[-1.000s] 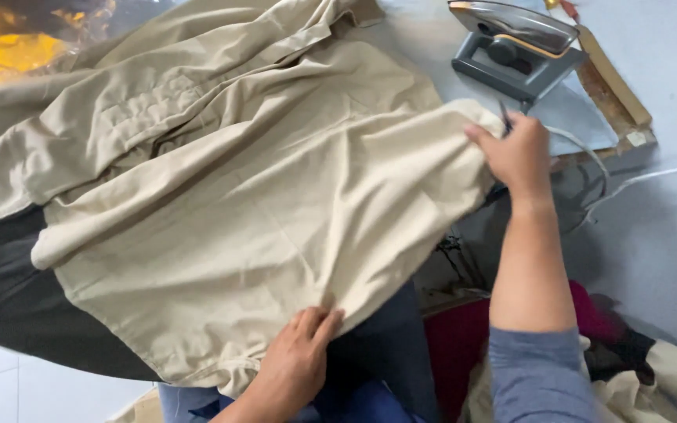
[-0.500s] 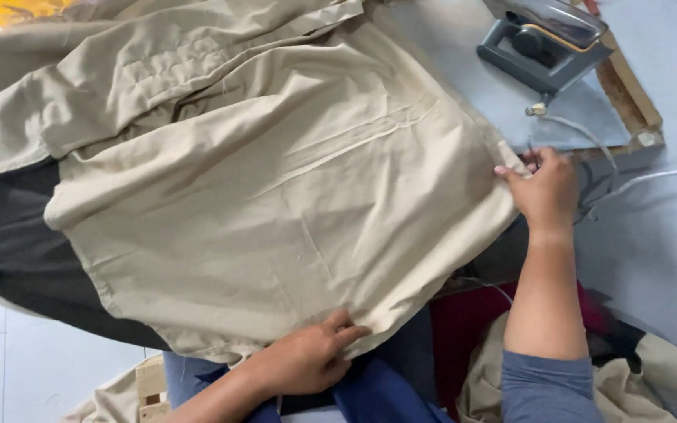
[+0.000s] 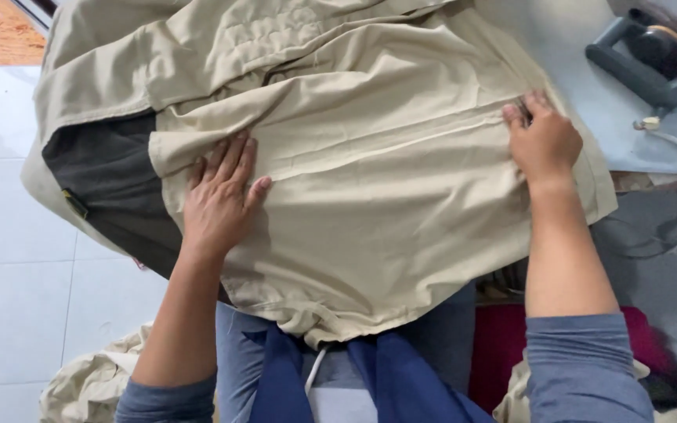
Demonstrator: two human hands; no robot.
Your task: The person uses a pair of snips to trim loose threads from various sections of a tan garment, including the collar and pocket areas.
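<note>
On desk: jacket (image 3: 370, 180) pinned flat.
Left hand (image 3: 217, 196) spread, right hand (image 3: 544, 141) curled, pinching seam; could crease anew, or snag iron (image 3: 656, 51) cord.

Left hand (image 3: 219, 196) now atop jacket (image 3: 385, 188).

Matt beige woven cloth on shirt (image 3: 370, 180), creased, dark lining patch centre left. Glossy dark plastic handle on iron (image 3: 656, 55) upper right. Smooth glossy floor tiles (image 3: 9, 235) left.
</note>
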